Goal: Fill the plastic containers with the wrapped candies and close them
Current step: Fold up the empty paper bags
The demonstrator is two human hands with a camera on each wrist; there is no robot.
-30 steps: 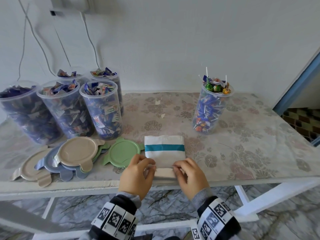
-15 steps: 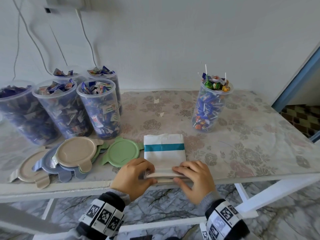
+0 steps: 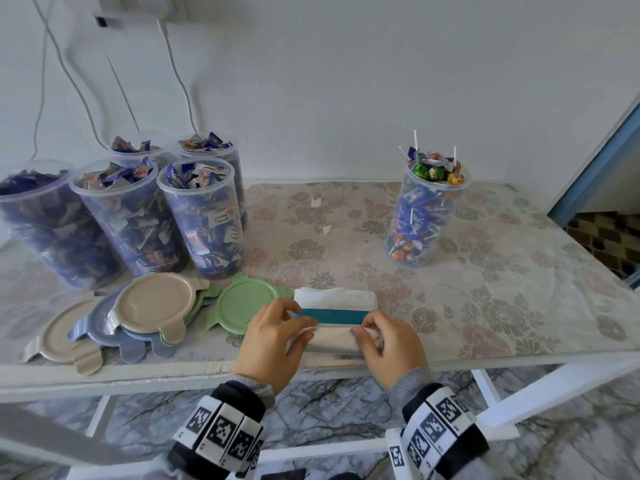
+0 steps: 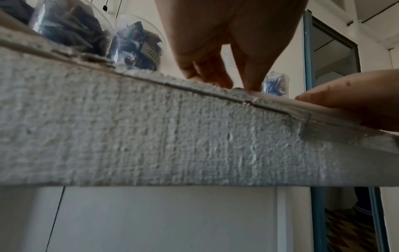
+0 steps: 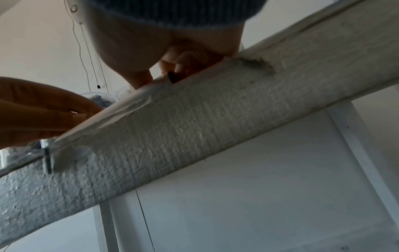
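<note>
A white paper bag with a teal stripe (image 3: 334, 298) lies flat near the table's front edge, its near part rolled over. My left hand (image 3: 302, 323) pinches the left end of the roll and my right hand (image 3: 363, 328) pinches the right end. Several clear plastic containers (image 3: 201, 216) full of blue-wrapped candies stand open at the back left. One container of lollipops (image 3: 424, 216) stands open at the back right. In the left wrist view my left hand's fingers (image 4: 250, 75) press down at the table edge (image 4: 151, 127). The right wrist view has my right hand (image 5: 172, 51) at the same edge.
Loose lids lie left of the bag: a green one (image 3: 242, 308) beside it, then a beige one (image 3: 154, 303) on an overlapping pile of blue and beige lids. Cables hang on the wall behind the containers. A doorway opens at the far right.
Both hands have rolled the bag's near edge away from me, up to the teal stripe. The flat part of the bag is now shorter.
</note>
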